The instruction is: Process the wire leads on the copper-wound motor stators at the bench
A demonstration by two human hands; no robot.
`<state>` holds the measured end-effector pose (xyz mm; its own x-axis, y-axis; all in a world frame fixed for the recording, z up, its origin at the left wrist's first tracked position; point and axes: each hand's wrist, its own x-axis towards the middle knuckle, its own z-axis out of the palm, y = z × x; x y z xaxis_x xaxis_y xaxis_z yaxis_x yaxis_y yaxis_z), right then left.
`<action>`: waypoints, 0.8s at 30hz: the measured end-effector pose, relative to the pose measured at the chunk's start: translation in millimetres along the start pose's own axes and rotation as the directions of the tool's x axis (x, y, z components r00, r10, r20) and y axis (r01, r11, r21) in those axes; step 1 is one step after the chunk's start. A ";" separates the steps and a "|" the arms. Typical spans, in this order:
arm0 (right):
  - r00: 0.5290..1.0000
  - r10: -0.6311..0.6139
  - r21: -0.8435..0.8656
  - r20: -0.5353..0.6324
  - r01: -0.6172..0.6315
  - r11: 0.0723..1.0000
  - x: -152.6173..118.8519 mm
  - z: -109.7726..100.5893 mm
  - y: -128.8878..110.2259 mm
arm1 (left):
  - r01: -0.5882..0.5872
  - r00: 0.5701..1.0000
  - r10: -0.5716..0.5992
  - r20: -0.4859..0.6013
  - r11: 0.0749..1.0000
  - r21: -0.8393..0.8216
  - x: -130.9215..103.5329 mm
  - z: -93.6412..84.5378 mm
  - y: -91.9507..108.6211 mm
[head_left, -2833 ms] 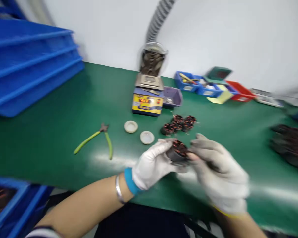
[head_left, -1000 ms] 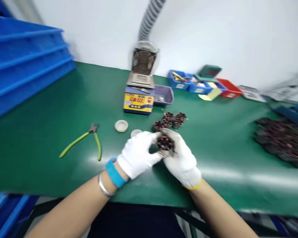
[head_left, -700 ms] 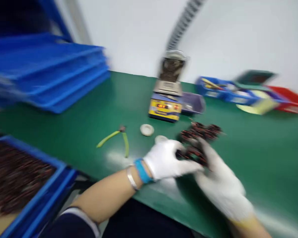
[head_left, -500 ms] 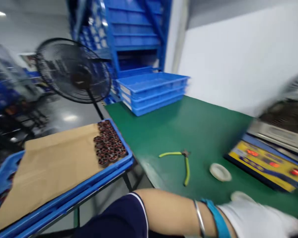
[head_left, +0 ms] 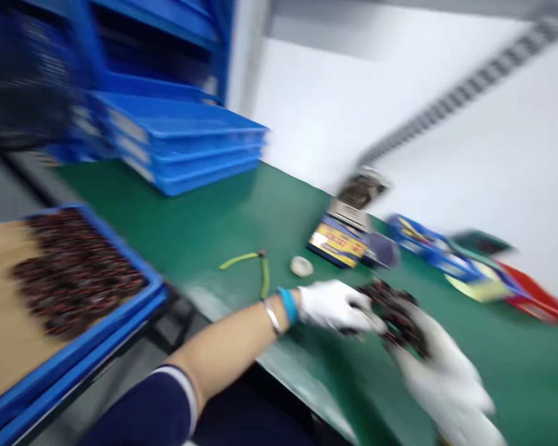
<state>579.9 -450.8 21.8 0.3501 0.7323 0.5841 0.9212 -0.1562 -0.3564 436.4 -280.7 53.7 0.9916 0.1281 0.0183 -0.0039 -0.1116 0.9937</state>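
Right hand point(head_left: 439, 359) clamped on a coil point(head_left: 405, 327)
We cannot tell if our left hand point(head_left: 337, 306) grips; light pressure should protect the coil.

The view swings back rightward, bringing the right hand point(head_left: 446, 368), out of sight a half-second ago, into the near right with a coil point(head_left: 405, 328).

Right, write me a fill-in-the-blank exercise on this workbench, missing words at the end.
1. The right hand, which holds a coil, is gloved in ____.
2. The pliers lie to the ____ of the dish.
3. The stacked trays at the back are ____.
4. The rightmost bin by the wall is ____.

Missing words: white; left; blue; red.
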 end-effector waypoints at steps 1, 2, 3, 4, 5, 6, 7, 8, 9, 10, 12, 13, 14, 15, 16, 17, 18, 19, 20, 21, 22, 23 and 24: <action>1.000 -0.001 -0.022 -0.003 0.000 1.000 -4.1 -4.3 -5.1 | -0.039 0.999 0.040 0.020 0.998 -0.044 1.7 -1.6 -8.2; 1.000 -0.017 -0.023 -0.002 0.017 1.000 -4.8 -4.0 -8.7 | -0.091 0.996 0.090 -0.030 0.994 -0.064 5.3 -3.4 -15.3; 0.999 -0.046 -0.012 -0.013 0.046 0.999 -2.9 -0.6 -9.8 | -0.130 0.980 0.119 -0.157 0.990 -0.060 10.0 -4.7 -20.8; 0.997 -0.076 -0.001 -0.026 0.076 0.997 0.1 4.2 -8.6 | -0.161 0.940 0.131 -0.314 0.984 -0.074 14.7 -5.0 -24.6; 0.994 -0.097 0.004 -0.054 0.097 0.995 2.6 9.1 -6.0 | -0.203 0.885 0.154 -0.439 0.977 -0.066 18.3 -4.0 -26.7; 0.991 -0.114 0.004 -0.072 0.114 0.993 3.9 13.2 -3.2 | -0.231 0.831 0.177 -0.527 0.972 -0.038 20.4 -1.4 -27.5; 0.988 -0.131 -0.006 -0.083 0.131 0.991 3.6 16.3 -0.8 | -0.245 0.803 0.205 -0.559 0.969 0.003 20.9 2.4 -27.6; 0.985 -0.149 -0.026 -0.084 0.147 0.989 1.9 18.2 0.9 | -0.238 0.806 0.231 -0.545 0.970 0.058 20.5 7.0 -27.3; 0.983 -0.168 -0.050 -0.071 0.165 0.985 -0.6 19.1 2.1 | -0.206 0.832 0.239 -0.501 0.971 0.121 19.8 12.1 -27.0; 0.981 -0.189 -0.073 -0.053 0.185 0.980 -3.2 19.2 3.0 | -0.156 0.868 0.223 -0.443 0.971 0.183 19.3 17.0 -27.0; 0.975 -0.222 -0.099 -0.006 0.220 0.970 -7.3 17.9 4.6 | -0.046 0.941 0.144 -0.307 0.952 0.304 20.0 24.5 -28.0; 0.974 -0.224 -0.098 0.016 0.225 0.970 -8.2 16.9 5.4 | -0.001 0.963 0.095 -0.252 0.937 0.350 20.8 26.4 -28.6; 0.976 -0.214 -0.091 0.036 0.217 0.972 -8.5 15.9 6.4 | 0.037 0.976 0.048 -0.211 0.924 0.380 21.3 27.0 -28.9; 0.978 -0.201 -0.080 0.058 0.205 0.975 -8.4 14.8 7.3 | 0.070 0.984 0.001 -0.179 0.917 0.392 20.9 26.0 -28.6; 0.980 -0.181 -0.070 0.077 0.187 0.980 -8.0 13.6 8.2 | 0.106 0.986 -0.047 -0.160 0.919 0.381 19.3 23.2 -27.5; 0.983 -0.159 -0.057 0.093 0.165 0.985 -7.6 12.2 9.0 | 0.141 0.984 -0.095 -0.148 0.929 0.342 16.2 18.7 -25.6; 0.986 -0.133 -0.043 0.096 0.138 0.990 -7.3 10.8 9.5 | 0.167 0.983 -0.138 -0.119 0.943 0.288 11.6 12.4 -22.8; 0.990 -0.106 -0.032 0.097 0.109 0.993 -7.1 9.3 9.9 | 0.176 0.984 -0.166 -0.061 0.959 0.224 6.1 4.6 -19.5; 0.993 -0.080 -0.024 0.087 0.082 0.996 -7.1 7.8 10.0 | 0.157 0.987 -0.160 0.014 0.976 0.149 0.3 -4.0 -16.1; 0.996 -0.053 -0.018 0.067 0.055 0.998 -7.1 6.7 9.9 | 0.100 0.991 -0.104 0.080 0.994 0.051 -4.9 -12.7 -13.0; 0.999 -0.033 -0.016 0.043 0.034 0.999 -7.2 5.9 9.7 | 0.003 0.996 0.002 0.092 0.998 -0.058 -8.6 -20.4 -10.7; 0.999 -0.023 -0.015 0.021 0.024 1.000 -7.2 5.6 9.3 | -0.111 0.993 0.116 0.026 0.982 -0.152 -10.2 -25.9 -9.5; 1.000 -0.025 -0.015 0.006 0.025 1.000 -7.2 6.0 8.8 | -0.217 0.974 0.199 -0.105 0.954 -0.206 -9.3 -28.3 -9.6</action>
<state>584.5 -453.5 10.1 0.3263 0.7401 0.5880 0.9320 -0.1482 -0.3307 423.5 -253.0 47.1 0.9518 0.2063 0.2270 -0.2455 0.0683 0.9670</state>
